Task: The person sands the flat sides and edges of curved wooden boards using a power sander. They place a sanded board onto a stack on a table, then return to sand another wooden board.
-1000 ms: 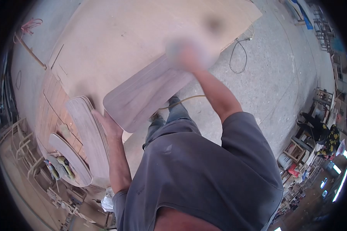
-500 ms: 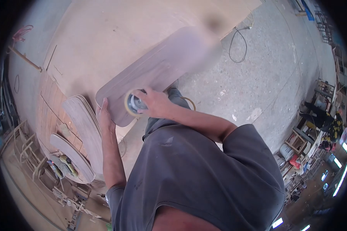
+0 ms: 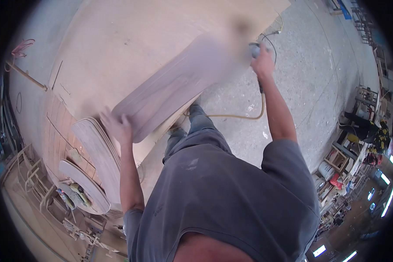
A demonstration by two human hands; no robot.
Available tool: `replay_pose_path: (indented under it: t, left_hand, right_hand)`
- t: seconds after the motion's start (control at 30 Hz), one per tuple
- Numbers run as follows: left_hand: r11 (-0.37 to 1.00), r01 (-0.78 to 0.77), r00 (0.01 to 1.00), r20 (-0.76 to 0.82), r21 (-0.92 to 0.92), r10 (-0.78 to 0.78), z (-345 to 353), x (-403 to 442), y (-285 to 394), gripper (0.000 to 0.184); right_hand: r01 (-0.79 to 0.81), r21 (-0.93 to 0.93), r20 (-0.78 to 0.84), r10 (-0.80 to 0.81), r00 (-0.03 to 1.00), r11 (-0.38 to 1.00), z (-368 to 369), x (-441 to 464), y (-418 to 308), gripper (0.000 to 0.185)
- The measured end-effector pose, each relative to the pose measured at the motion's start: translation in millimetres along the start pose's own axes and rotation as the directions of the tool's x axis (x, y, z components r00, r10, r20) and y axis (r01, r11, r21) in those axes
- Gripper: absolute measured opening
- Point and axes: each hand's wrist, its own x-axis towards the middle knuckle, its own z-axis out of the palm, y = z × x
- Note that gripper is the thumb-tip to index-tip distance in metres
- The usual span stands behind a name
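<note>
At the near left corner of the long board (image 3: 161,94), the left hand (image 3: 119,128) spreads its fingers wide; contact with the wood is hard to tell. The board lies slantwise on the work table (image 3: 131,52), its far end lost in blur. Farther right, the right hand (image 3: 263,64) grips a round sander (image 3: 255,50). Half a second ago that tool was on the near end; now it is out past the far end, seemingly off the wood, so the near surface lies uncovered and sanding there looks paused.

Around them, from the left: two small tools (image 3: 80,193) by a short curved piece (image 3: 85,183), then stacked curved boards (image 3: 96,144) crowding the left hand. Rightward, a yellowish hose (image 3: 238,117) crosses the floor near the legs.
</note>
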Motion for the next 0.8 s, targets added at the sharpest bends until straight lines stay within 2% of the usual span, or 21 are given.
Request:
replay_pose_path:
  t: [0.07,0.13,0.2,0.3,0.33,0.4,0.57,0.63,0.7,0.8]
  left_hand:
    - [0.970,-0.240,0.955,0.187,0.035,0.230,24,-6,8,0.075]
    - [0.948,-0.299,0.848,0.427,-0.104,0.314,47,-18,39,0.073]
    - [0.925,-0.361,0.759,0.539,-0.119,0.366,90,-39,61,0.072]
    - [0.914,-0.390,0.801,0.532,0.113,0.276,93,-53,130,0.074]
    - [0.870,-0.491,0.713,0.550,-0.052,0.435,99,-49,144,0.074]
    - [0.682,-0.625,0.485,0.496,-0.379,0.720,118,-33,172,0.075]
    - [0.530,-0.757,0.368,0.421,-0.383,0.829,136,-1,251,0.070]
    - [0.487,-0.770,0.331,0.394,-0.413,0.857,139,4,247,0.068]
    - [0.447,-0.770,0.310,0.346,-0.455,0.886,146,14,216,0.068]
    - [0.585,-0.743,0.426,0.443,-0.327,0.789,129,17,146,0.068]
  right_hand:
    - [-0.178,0.100,-0.034,0.182,0.983,0.979,-30,-15,18,0.077]
    - [-0.073,0.113,-0.174,0.092,0.980,0.991,-23,-39,70,0.079]
    - [-0.138,0.195,-0.154,0.169,0.974,0.971,-28,-77,98,0.079]
    - [-0.347,0.243,-0.033,0.366,0.930,0.906,-25,-144,128,0.080]
    - [-0.405,0.252,0.012,0.416,0.909,0.879,-25,-165,134,0.082]
    - [-0.518,0.265,0.076,0.518,0.852,0.814,-19,-206,144,0.082]
    - [-0.628,0.275,0.119,0.622,0.774,0.728,-12,-264,142,0.080]
    - [-0.652,0.295,0.141,0.643,0.753,0.699,-10,-274,137,0.080]
    - [-0.653,0.305,0.138,0.647,0.750,0.693,-10,-276,131,0.081]
    - [-0.589,0.264,0.048,0.600,0.799,0.764,-12,-277,120,0.080]
